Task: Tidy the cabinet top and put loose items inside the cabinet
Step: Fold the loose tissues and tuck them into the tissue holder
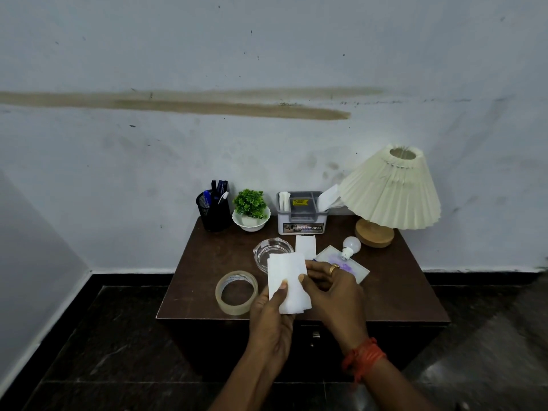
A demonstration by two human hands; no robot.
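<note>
Papers point(287, 277) in both hands point(271, 315) point(335, 295) over cabinet point(207, 262)

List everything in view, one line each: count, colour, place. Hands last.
cabinet: 1, dark brown, by wall
pen holder: 1, black, back left
plant: 1, green, white bowl, beside pen holder
organizer: 1, grey, back centre
lamp: 1, cream, back right
bulb: 1, white, partly on tile
tile: 1, white, purple-stained, right of centre
ashtray: 1, clear, centre
tape: 1, clear, front left
loose paper: 1, white, beside ashtray
held paper: 1, white, in both hands
left hand: 1, pinches held paper
right hand: 1, pinches held paper
</note>
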